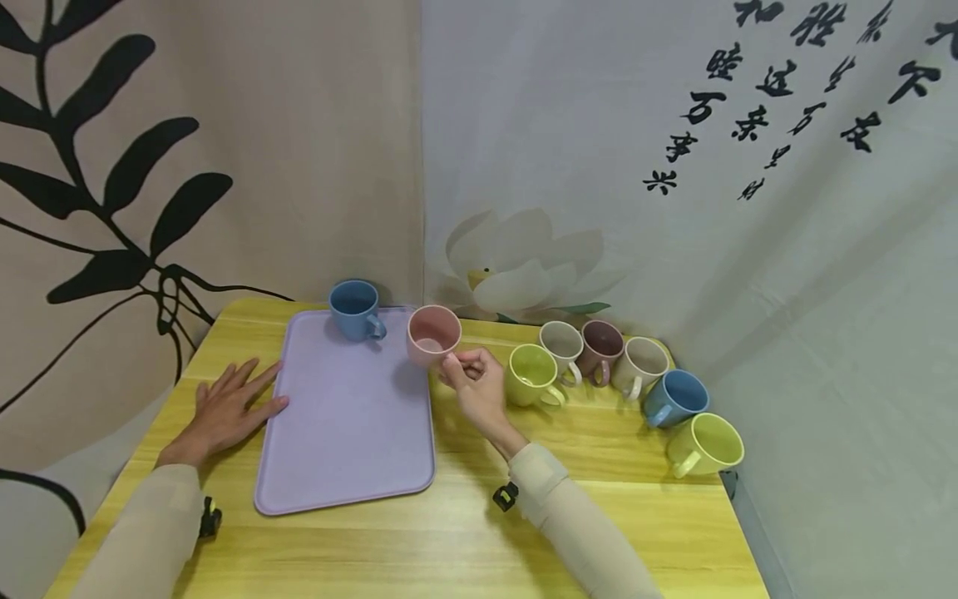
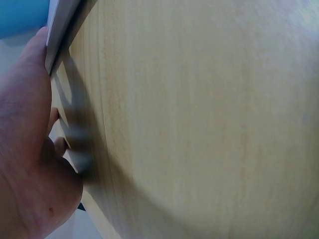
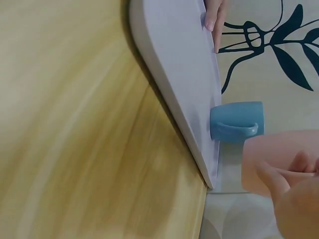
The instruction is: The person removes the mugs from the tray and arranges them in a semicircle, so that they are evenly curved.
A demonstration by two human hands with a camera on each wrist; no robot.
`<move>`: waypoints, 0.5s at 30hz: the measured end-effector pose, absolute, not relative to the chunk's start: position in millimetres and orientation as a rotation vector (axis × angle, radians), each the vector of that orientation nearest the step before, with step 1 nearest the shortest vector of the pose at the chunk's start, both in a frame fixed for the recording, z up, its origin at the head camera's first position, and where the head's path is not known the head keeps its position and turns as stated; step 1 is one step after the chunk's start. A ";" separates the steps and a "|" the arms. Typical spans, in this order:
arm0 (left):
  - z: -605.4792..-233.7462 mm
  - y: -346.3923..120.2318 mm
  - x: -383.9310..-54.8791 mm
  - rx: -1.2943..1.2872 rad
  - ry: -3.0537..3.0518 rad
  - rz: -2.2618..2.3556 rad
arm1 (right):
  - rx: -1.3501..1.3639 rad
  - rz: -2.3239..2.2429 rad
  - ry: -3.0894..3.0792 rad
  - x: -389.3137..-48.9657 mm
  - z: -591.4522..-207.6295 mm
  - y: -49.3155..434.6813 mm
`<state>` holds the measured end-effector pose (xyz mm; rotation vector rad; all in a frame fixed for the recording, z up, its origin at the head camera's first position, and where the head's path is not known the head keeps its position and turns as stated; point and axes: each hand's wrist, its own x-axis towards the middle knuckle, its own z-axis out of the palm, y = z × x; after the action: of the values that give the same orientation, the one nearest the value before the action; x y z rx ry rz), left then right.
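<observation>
A pink mug (image 1: 432, 334) is pinched by its handle in my right hand (image 1: 481, 389), held over the right edge of the lavender tray (image 1: 348, 424). In the right wrist view the pink mug (image 3: 264, 157) hangs beside a blue mug (image 3: 237, 122), which stands upright at the tray's back left corner. My left hand (image 1: 228, 409) lies with spread, straight fingers at the tray's left edge, fingertips touching its rim. The left wrist view shows the left hand (image 2: 30, 144) against the tray's side.
Right of the tray on the wooden table (image 1: 494, 532) stand a green mug (image 1: 531, 374), a white mug (image 1: 560, 343), a dark purple mug (image 1: 602, 345), a cream mug (image 1: 642, 364), another blue mug (image 1: 677, 398) and another green mug (image 1: 707, 443). A curtain (image 1: 337, 166) hangs behind.
</observation>
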<state>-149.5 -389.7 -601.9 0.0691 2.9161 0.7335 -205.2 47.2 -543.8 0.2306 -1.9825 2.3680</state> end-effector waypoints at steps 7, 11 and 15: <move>-606.1 -391.2 -150.1 0.070 2.933 0.741 | 0.305 2.400 -2.002 -185.7 -540.5 77.1; -604.9 -390.6 -150.3 0.067 2.926 0.739 | 0.345 2.392 -2.048 -175.4 -541.5 96.2; -604.7 -390.1 -150.5 0.067 2.922 0.734 | 0.378 2.340 -2.114 -165.7 -543.0 114.3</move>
<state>-150.5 -390.1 -604.7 0.0667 2.9218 0.7340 -165.7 114.3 -543.0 0.3783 -2.1140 2.3404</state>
